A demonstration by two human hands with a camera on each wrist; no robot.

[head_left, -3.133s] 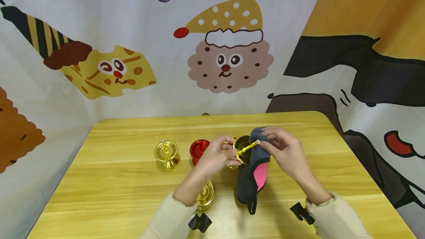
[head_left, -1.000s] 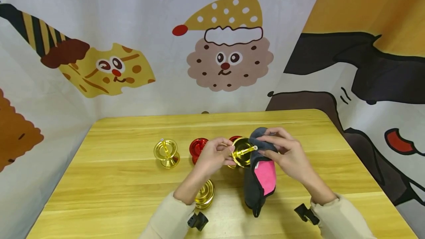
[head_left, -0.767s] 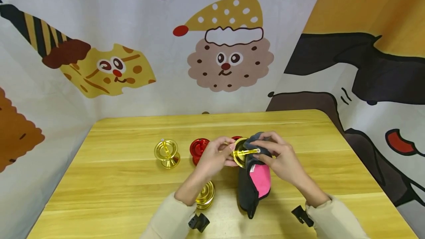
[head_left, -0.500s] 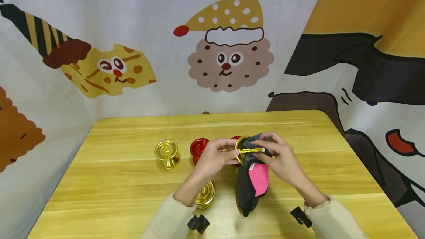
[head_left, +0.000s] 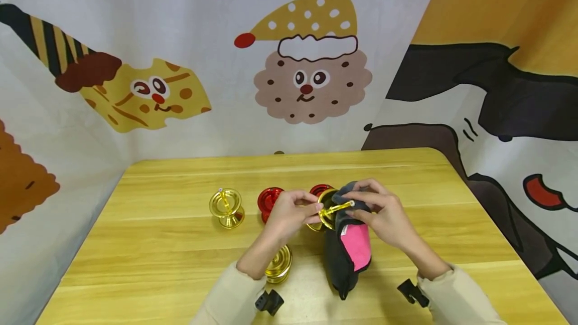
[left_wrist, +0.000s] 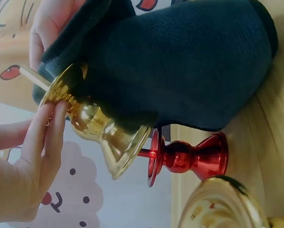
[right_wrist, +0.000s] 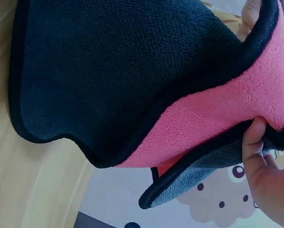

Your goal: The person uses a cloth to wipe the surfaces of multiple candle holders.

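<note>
Head view shows a shiny gold metal candle-holder with a round dish, central spike and flared foot (left_wrist: 87, 119) raised above the pale wood-grain worktop (head_left: 149, 265), and it serves as landmark for the rest. At its left, the left hand (head_left: 291, 212) grips the dish, fingers curled at its underside in the left-wrist view; the holder is tilted with the spike towards the right hand (head_left: 384, 209), probably to bring the hollow of the dish within easy reach. At its right, that hand pinches a dark grey plush cloth with pink reverse and black edging (head_left: 348, 245), bunched into the dish beside the spike, likely because a gathered fold fits the curve better than a flat sheet. The loose length hangs on the near side of the holder, pink showing where it folds. A glossy red stemmed holder (head_left: 321, 189) stands just behind the landmark, a second glossy red stemmed holder (head_left: 269, 199) to its left, and a gold spiked holder (head_left: 228, 209) farther left. Nearer the person, a gold ringed holder (head_left: 279, 266) sits partly behind the left forearm. These four rest apart, perhaps to leave both hands working room.
</note>
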